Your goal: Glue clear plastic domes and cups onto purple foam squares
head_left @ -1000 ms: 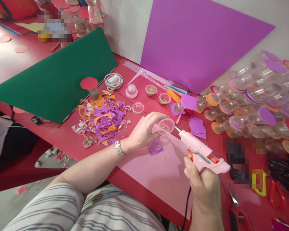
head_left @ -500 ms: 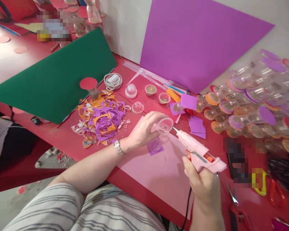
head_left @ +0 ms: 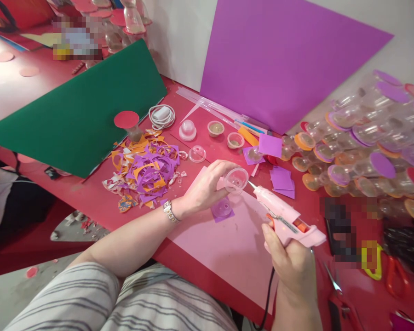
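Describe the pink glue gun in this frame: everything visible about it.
The glue gun is pale pink plastic with an orange trigger, a thin metal nozzle and a black cord hanging from the grip. The right hand grips its handle. It points up-left, nozzle tip at the rim of the clear cup held by the left hand.

This looks like a craft room where someone makes lots of little things by hand. A red table is full of craft stuff. Big foam sheets lean at the back, a green sheet and a purple sheet. A pile of cut scraps in purple and orange lies in the middle. A pink glue gun is in use. Many clear little cups with colored round lids are stacked at the side. Scissors lie near the edge.
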`<control>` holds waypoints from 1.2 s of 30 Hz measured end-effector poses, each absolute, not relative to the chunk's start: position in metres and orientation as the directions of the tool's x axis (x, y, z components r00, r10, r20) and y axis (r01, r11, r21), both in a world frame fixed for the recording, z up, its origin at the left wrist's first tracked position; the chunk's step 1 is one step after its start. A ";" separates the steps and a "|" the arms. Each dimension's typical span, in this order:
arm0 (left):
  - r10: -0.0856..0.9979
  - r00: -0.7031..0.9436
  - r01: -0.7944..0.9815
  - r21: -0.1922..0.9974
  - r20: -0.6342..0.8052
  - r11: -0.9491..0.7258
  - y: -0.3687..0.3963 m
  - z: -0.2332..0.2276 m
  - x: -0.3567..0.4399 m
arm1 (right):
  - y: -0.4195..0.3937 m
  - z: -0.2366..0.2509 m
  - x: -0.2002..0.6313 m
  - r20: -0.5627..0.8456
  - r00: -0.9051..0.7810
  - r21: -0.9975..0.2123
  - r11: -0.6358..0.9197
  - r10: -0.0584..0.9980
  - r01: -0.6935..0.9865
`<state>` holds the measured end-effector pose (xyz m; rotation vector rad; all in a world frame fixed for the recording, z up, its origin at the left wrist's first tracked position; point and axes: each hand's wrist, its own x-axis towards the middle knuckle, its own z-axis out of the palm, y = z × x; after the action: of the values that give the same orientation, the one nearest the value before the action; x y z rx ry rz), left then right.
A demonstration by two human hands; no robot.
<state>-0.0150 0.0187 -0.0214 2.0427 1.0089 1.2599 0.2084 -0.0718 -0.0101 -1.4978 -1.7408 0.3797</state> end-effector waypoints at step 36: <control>0.714 0.628 -0.339 0.935 0.308 -0.105 -0.008 -0.006 -0.001 | -0.052 -0.019 0.195 0.065 0.325 -0.970 -0.016 0.943 0.242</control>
<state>-0.0005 -0.0083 -0.0057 1.4161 0.3412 0.9176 0.1953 -0.0524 -0.0193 -1.5054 -1.1327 0.8117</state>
